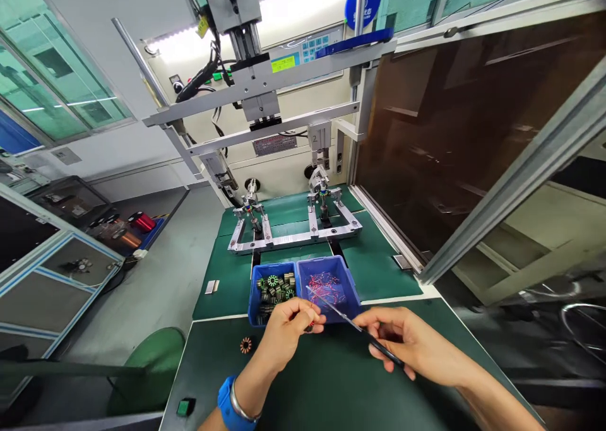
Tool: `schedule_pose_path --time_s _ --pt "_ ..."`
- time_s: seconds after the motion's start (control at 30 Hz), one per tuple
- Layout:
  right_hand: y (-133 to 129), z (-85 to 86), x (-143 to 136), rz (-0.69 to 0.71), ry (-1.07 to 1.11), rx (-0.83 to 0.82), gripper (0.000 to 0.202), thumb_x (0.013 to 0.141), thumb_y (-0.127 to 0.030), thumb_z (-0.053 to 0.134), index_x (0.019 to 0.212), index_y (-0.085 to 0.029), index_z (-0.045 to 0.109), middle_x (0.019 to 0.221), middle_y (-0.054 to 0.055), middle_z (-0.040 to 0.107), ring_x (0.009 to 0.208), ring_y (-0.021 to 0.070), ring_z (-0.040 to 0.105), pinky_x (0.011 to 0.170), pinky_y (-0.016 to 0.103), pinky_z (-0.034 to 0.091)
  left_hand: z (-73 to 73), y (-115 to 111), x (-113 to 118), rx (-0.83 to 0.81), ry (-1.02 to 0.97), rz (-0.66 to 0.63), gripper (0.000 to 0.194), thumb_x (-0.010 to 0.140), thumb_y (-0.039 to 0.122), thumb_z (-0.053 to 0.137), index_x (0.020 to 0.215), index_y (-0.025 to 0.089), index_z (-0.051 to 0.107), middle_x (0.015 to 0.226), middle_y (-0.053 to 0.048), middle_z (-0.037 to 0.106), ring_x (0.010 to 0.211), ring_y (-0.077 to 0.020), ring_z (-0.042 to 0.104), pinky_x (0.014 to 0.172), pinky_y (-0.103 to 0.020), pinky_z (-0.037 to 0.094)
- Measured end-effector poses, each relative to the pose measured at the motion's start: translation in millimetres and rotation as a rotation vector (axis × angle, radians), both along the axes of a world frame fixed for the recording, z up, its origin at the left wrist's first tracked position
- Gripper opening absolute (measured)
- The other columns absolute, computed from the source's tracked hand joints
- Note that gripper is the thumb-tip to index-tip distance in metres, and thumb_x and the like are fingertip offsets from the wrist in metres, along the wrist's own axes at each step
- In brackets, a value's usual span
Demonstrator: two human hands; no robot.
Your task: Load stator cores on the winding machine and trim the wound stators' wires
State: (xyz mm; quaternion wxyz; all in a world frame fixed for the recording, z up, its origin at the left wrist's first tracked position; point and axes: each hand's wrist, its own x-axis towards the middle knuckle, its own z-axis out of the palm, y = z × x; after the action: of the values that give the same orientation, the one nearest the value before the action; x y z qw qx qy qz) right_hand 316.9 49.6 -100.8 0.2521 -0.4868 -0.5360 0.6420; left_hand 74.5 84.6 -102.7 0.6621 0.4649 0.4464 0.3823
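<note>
We stand at a green work table (331, 393) in front of a winding machine (255, 96), its hinged door (473, 134) swung wide so the fixture frame (293, 229) on the machine bed sits open to reach. Just past the table's near section two blue bins sit side by side, touching: the left bin (271, 292) holds a heap of small wound cores, the right bin (331, 286) holds loose clippings of red wire, which we judge to be trimmings kept apart from the good parts.

Our left hand (286, 330) is curled shut around a small part (310, 325) pinched at the fingertips; only a bit of red shows, so we cannot tell its shape. We hold it just at the near rim of the right bin, likely so that anything cut falls inside. Our right hand (416, 346) grips a slim pair of tweezers or snips (350, 320), fingers closed on the dark handle, with the metal tip pointed across toward the part and lying over the bin's edge.

One copper-coloured core (245, 345) lies alone on the mat, left of our left hand. A small green block (185, 407) sits at the near left corner, well apart.
</note>
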Motion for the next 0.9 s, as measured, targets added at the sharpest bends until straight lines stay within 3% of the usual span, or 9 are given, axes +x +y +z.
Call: schedule_pose_path --time_s 0.1,0.23,0.3,0.37,0.47,0.6,0.67,0.77,0.9 --pt "-19.3 -7.5 8.7 -0.209 -0.043 0.106 0.044 0.074 -0.05 0.07 0.106 -0.02 0.062 0.078 0.001 0.058 0.066 0.0175 0.066 0.043 0.022 0.048 4.5 -17.0 -15.7 0.033 -0.021 0.008 0.043 0.079 0.053 0.077 0.082 0.01 0.072 0.101 -0.013 0.061 0.084 -0.0253 0.068 0.07 -0.034 0.06" --pt "-43.4 -40.9 29.2 -0.525 -0.351 0.402 0.047 0.075 -0.06 0.067 0.102 -0.021 0.067 0.091 0.009 0.069 0.076 0.025 0.07 0.071 0.039 0.059 4.8 -37.4 -36.1 0.065 -0.1 0.018 0.037 0.084 0.049 0.076 0.091 0.013 0.076 0.104 -0.013 0.059 0.084 -0.0262 0.071 0.072 -0.032 0.062" --pt "-49.3 -59.5 38.8 -0.532 -0.615 0.548 0.044 0.079 -0.059 0.061 0.1 -0.021 0.07 0.093 0.011 0.071 0.078 0.0277 0.068 0.075 0.045 0.057 1.4 -44.0 -42.5 0.071 -0.174 0.021 0.034 0.085 0.046 0.076 0.102 0.017 0.076 0.103 -0.012 0.061 0.085 -0.026 0.071 0.073 -0.03 0.062" --pt "-50.8 -67.9 42.0 -0.441 -0.807 0.675 0.043 0.082 -0.058 0.055 0.093 -0.021 0.074 0.088 0.011 0.07 0.077 0.0292 0.065 0.074 0.049 0.055 -2.4 -48.4 -45.1 0.075 -0.28 0.008 0.038 0.083 0.045 0.078 0.113 0.022 0.072 0.101 -0.01 0.064 0.084 -0.0249 0.072 0.071 -0.028 0.062" --pt "-48.7 -49.5 26.0 -0.333 -0.796 0.795 0.04 0.088 -0.054 0.053 0.089 -0.023 0.078 0.089 0.011 0.067 0.081 0.0269 0.061 0.076 0.046 0.053 -5.3 -53.7 -41.7 0.072 -0.411 -0.057 0.049 0.08 0.045 0.08 0.123 0.026 0.065 0.099 -0.008 0.067 0.08 -0.0239 0.072 0.066 -0.027 0.062" --pt "-42.6 6.1 -25.6 -0.183 -0.37 0.866 0.022 0.091 -0.043 0.062 0.103 -0.032 0.076 0.103 0.008 0.066 0.096 0.0221 0.059 0.081 0.037 0.053 -3.6 -63.4 -30.5 0.026 -0.492 -0.175 0.061 0.074 0.041 0.085 0.127 0.024 0.059 0.096 -0.009 0.069 0.076 -0.0238 0.072 0.063 -0.026 0.062" --pt "-39.5 25.1 -50.8 -0.08 -0.18 0.861 0.018 0.088 -0.042 0.067 0.103 -0.034 0.076 0.105 0.006 0.064 0.1 0.0207 0.058 0.084 0.036 0.053 -1.7 -69.1 -26.6 0.022 -0.504 -0.207 0.063 0.073 0.04 0.086 0.128 0.023 0.057 0.093 -0.007 0.069 0.074 -0.0222 0.072 0.064 -0.025 0.061" --pt "-38.4 32.7 -74.8 -0.009 -0.023 0.802 0.012 0.086 -0.038 0.071 0.096 -0.035 0.077 0.106 0.005 0.062 0.102 0.0197 0.055 0.085 0.035 0.053 1.6 -76.4 -25.8 0.039 -0.497 -0.21 0.063 0.073 0.039 0.086 0.128 0.024 0.057 0.087 -0.003 0.066 0.072 -0.0197 0.071 0.065 -0.025 0.061" --pt "-42.8 27.0 -86.1 -0.059 0.023 0.84 0.008 0.087 -0.03 0.07 0.089 -0.032 0.077 0.098 0.004 0.062 0.098 0.0188 0.055 0.081 0.033 0.052 7.3 -80.9 -28.5 0.059 -0.457 -0.179 0.06 0.074 0.038 0.086 0.125 0.025 0.058 0.087 -0.002 0.063 0.068 -0.015 0.068 0.064 -0.023 0.058"
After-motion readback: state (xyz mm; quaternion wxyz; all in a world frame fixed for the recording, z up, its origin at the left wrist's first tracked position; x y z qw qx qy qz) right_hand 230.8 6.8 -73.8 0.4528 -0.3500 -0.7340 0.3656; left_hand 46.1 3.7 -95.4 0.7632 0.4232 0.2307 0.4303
